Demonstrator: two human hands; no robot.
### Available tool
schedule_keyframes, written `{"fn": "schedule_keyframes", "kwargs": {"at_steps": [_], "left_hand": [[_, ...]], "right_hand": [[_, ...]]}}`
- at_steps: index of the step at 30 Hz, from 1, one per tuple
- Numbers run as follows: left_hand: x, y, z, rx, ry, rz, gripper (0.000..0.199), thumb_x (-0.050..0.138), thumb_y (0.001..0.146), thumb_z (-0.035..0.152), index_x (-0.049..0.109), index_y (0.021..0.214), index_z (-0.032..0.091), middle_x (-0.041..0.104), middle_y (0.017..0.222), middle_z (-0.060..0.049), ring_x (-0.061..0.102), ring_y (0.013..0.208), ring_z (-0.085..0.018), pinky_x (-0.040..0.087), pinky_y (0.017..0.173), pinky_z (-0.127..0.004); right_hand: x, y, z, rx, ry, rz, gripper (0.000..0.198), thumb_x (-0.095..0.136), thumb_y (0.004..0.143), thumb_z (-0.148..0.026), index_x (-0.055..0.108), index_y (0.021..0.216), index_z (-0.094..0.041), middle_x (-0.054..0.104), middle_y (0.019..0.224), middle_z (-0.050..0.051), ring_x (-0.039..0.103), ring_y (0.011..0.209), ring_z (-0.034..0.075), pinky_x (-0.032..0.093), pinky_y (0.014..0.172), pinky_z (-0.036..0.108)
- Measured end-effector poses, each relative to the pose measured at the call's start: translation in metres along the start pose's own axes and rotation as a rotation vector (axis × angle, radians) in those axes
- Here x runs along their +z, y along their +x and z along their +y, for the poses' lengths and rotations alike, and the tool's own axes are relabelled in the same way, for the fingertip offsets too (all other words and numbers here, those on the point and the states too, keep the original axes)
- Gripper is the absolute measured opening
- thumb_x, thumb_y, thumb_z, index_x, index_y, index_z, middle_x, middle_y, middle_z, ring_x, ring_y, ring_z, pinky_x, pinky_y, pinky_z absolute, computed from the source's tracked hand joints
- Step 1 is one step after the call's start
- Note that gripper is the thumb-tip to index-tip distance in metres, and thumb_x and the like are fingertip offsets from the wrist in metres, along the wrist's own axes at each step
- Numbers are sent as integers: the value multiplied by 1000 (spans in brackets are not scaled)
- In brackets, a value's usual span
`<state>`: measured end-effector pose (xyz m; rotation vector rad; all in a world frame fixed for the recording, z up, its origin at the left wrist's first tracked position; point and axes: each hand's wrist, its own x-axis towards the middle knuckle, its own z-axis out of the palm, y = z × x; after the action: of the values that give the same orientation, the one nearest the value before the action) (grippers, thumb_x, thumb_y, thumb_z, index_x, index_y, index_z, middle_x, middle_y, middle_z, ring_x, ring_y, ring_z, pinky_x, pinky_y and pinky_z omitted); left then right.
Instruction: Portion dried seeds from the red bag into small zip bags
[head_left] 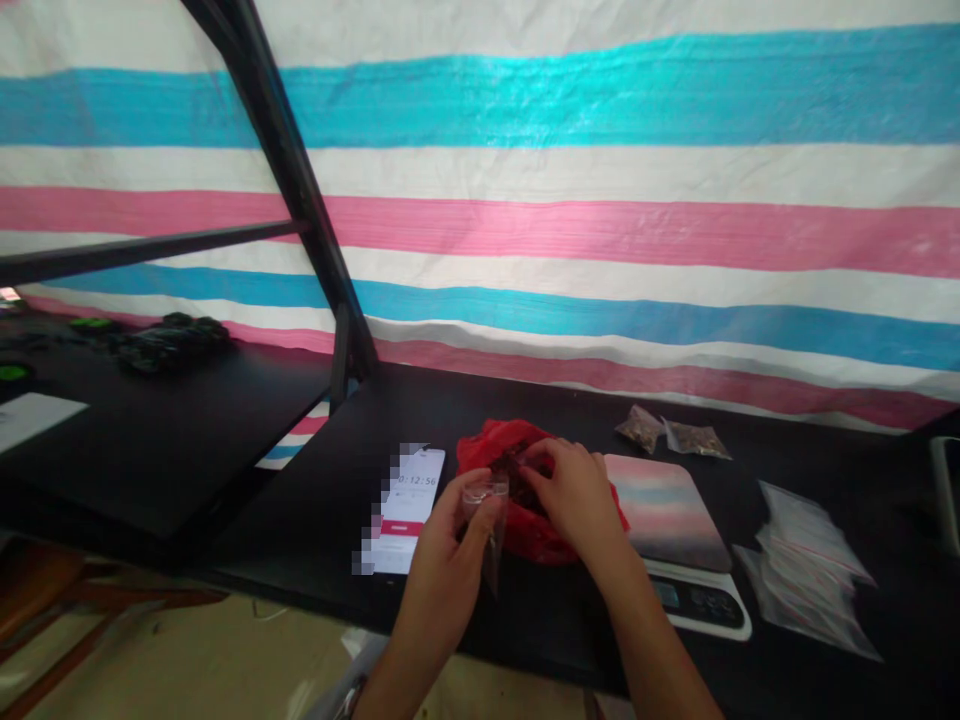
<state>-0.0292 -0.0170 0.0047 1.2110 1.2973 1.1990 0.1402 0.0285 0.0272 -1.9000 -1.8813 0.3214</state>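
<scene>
My left hand [458, 535] is closed on a small clear zip bag [493, 550], its mouth held upward and partly open. Just right of it, my right hand [577, 490] reaches into a red plastic bag [536, 535] that sits open on the black table. The fingertips are bent together over dark contents, and what they pinch is too small to make out. Beside my right wrist lies a kitchen scale [667, 510] with a shiny metal plate and a small display. Its left edge is partly hidden by my right arm and the red bag.
A phone [409, 515] showing a running timer lies left of the red bag. Two filled zip bags [697, 438] rest behind the scale. A pile of flat zip bags [810, 570] is at the right. A black metal frame [292, 190] rises at the left.
</scene>
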Motion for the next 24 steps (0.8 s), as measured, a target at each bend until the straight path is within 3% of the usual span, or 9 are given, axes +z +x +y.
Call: {"fn": "schedule_keyframes", "kwargs": {"at_steps": [6,14,18,24], "left_hand": [[4,7,4,-1,-204,8,71,71,83,77,69,122,17,81,113,-13,78,100,-28,62,90,-41],[6,8,6,-3,-225,15,74,73,80,80,69,120,17,81,98,-9,79,88,-26,63,79,-37],[9,7,5,19,-199,-21,65,74,85,71,68,123,18,82,98,-8,78,86,-24,63,76,-34],[14,6,-3,79,-31,-32,43,73,91,45,69,128,22,79,124,-8,76,110,-25,58,98,-36]], "right_hand": [[-1,-2,-6,-18,141,-92,9,76,93,-24,82,98,-26,85,106,5,76,107,30,47,94,42],[-6,-7,-2,25,565,-197,12,69,92,-27,79,89,-24,86,94,4,80,86,23,56,78,34],[-11,-5,6,39,616,-209,18,65,93,-32,79,91,-21,85,93,5,78,86,23,55,78,34],[-31,-4,15,58,750,-115,22,67,90,-40,75,100,-21,84,94,6,79,89,24,59,81,35]]}}
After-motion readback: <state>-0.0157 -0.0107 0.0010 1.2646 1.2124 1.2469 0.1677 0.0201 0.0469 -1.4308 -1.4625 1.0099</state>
